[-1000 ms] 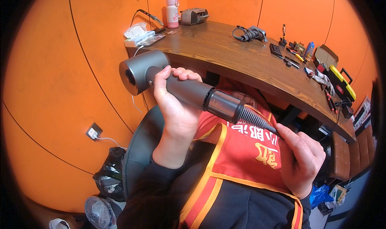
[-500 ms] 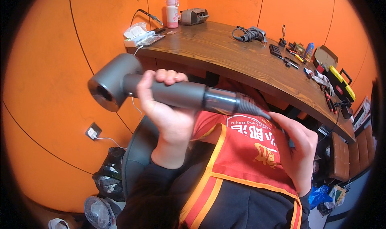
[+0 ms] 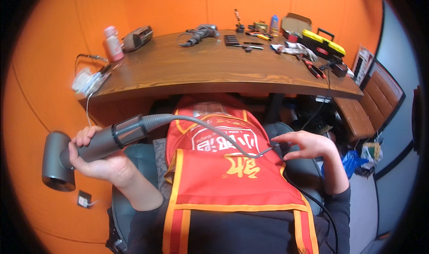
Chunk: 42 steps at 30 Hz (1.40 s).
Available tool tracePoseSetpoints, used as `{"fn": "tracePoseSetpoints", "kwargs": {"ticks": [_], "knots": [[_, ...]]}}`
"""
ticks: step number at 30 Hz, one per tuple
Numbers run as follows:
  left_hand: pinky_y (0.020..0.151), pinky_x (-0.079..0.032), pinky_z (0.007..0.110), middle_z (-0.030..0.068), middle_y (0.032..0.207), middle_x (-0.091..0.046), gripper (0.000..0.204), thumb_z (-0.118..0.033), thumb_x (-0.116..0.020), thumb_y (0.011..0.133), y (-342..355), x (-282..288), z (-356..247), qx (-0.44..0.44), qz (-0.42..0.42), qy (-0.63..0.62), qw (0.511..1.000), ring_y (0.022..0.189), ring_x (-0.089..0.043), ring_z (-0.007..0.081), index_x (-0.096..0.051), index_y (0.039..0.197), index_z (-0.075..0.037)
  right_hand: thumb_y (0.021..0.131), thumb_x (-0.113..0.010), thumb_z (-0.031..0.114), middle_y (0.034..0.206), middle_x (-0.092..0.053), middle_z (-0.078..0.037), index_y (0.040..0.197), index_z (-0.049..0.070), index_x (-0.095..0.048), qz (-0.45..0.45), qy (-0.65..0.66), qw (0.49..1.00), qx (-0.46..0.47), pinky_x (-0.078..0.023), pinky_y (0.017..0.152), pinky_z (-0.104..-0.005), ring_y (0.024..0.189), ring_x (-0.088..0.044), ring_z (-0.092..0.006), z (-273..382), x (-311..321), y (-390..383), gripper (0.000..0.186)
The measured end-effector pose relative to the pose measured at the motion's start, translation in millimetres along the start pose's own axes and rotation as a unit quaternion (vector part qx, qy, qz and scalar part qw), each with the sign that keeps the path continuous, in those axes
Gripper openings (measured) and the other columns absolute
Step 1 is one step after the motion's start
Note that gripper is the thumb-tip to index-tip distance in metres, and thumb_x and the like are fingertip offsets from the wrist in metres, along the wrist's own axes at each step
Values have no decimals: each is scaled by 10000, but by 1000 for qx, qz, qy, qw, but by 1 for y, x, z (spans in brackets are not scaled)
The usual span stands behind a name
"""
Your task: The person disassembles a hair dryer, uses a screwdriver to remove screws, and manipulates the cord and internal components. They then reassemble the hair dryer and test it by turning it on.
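Note:
My left hand (image 3: 91, 158) grips the handle of a grey hair dryer (image 3: 60, 160), held at the lower left with its head to the left. A grey cord (image 3: 201, 124) runs from the handle's ribbed end rightward across my red apron (image 3: 223, 187), becoming black lower down. My right hand (image 3: 304, 144) is at the right with fingers apart and bent a little, next to a dark piece (image 3: 278, 150) on the cord; whether they touch it I cannot make out.
A wooden desk (image 3: 196, 71) holds a pink bottle (image 3: 114, 46), coiled cable (image 3: 196, 35), scattered tools, red pliers (image 3: 313, 68) and a yellow-topped toolbox (image 3: 324, 44). A brown padded chair (image 3: 366, 111) and bags (image 3: 357, 162) are at the right. A socket (image 3: 84, 199) sits on the orange wall.
The view has turned toward the desk. The dryer has moved lower left, its cord now arcing across the apron. My right hand has left the ribbed cord end and spread its fingers.

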<state>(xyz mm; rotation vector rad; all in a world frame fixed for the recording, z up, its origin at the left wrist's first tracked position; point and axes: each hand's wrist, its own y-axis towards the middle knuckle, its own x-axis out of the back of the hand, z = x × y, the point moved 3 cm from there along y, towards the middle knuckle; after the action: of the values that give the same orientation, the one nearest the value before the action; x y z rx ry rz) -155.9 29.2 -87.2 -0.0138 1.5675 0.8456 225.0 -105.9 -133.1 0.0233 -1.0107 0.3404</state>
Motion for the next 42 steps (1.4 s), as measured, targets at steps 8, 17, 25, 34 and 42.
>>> {"fn": "tracePoseSetpoints", "kwargs": {"ticks": [8, 17, 25, 34, 42], "knots": [[716, -464, 243, 6, 690, -431, 178, -110, -589, 736, 0, 4, 4, 9, -16, 61, 998, 678, -476, 113, -411, 742, -101, 665, -698, 68, 1317, -368, -198, 1301, 124, -394, -126, -131, 977, -108, -369, 973, -371, 1202, -390, -336, -55, -7, -17, 708], [686, -468, 230, 5, 679, -436, 180, -96, -599, 730, 3, 7, 6, 22, -37, 30, 999, 655, -471, 103, -421, 755, -88, 638, -720, 87, 949, -584, -164, 1036, 9, -535, -131, -134, 982, -16, -448, 824, -366, 936, -548, -344, -62, -7, 8, 446], [651, -436, 230, -7, 675, -395, 156, -118, -581, 766, -12, -5, 11, 35, -24, -2, 999, 645, -432, 96, -427, 766, -90, 691, -752, 188, 948, -623, -106, 1052, -2, -544, -71, 144, 976, 148, -460, 805, -290, 897, -595, -173, 50, -4, 39, 458], [588, -380, 253, -17, 664, -385, 80, -190, -489, 836, -46, -17, 30, 75, 26, 42, 996, 597, -389, 87, -443, 845, -126, 612, -743, 49, 961, -523, -149, 1100, 1, -520, -348, -123, 883, 290, -477, 721, -347, 844, -558, -305, 141, 2, 60, 539], [573, -382, 258, -11, 677, -409, 95, -185, -475, 833, -59, -19, 35, 119, 69, 0, 990, 584, -411, 103, -443, 911, -140, 633, -767, 127, 973, -562, -179, 1136, -26, -500, -285, -101, 887, 348, -491, 705, -346, 831, -579, -309, 158, -11, 72, 590]]}}
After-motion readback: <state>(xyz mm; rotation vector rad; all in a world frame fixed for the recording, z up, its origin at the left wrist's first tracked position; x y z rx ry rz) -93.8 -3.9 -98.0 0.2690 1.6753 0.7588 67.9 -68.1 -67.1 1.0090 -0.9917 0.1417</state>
